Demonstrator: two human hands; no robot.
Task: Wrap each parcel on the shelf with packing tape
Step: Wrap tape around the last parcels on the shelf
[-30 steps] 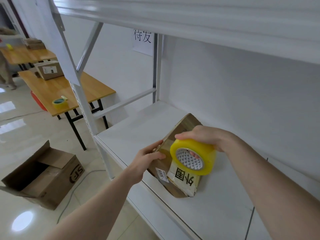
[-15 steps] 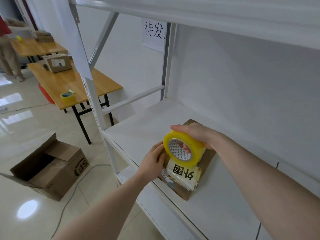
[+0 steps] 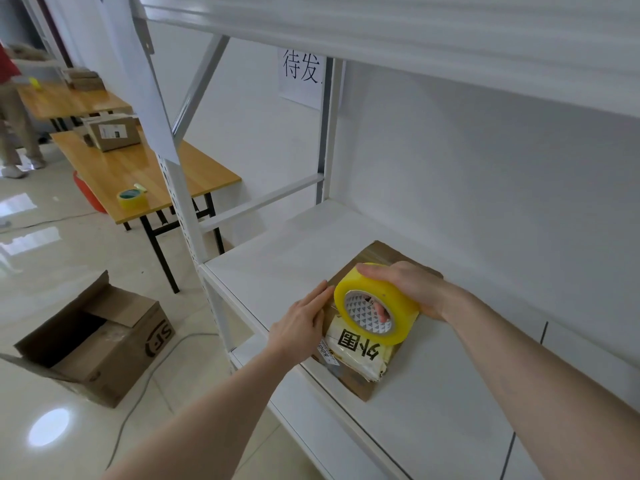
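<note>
A flat brown parcel (image 3: 375,252) with a white label in black characters lies on the white shelf (image 3: 277,258), near its front edge. My right hand (image 3: 412,287) grips a yellow roll of packing tape (image 3: 394,299) and holds it on top of the parcel, fingers through the core. My left hand (image 3: 303,320) lies flat against the parcel's left edge, fingers straight.
A shelf post (image 3: 180,188) rises at the left of the shelf and another shelf board runs overhead. On the floor sits an open cardboard box (image 3: 97,344). Wooden tables (image 3: 138,171) carry a second tape roll (image 3: 133,199) and a small box (image 3: 112,131). A person (image 3: 14,126) stands far left.
The parcel, tilted up on edge a second ago, now lies flat on the shelf. My left hand has gone from gripping its edge to resting flat beside it; the tape roll came down with it.
</note>
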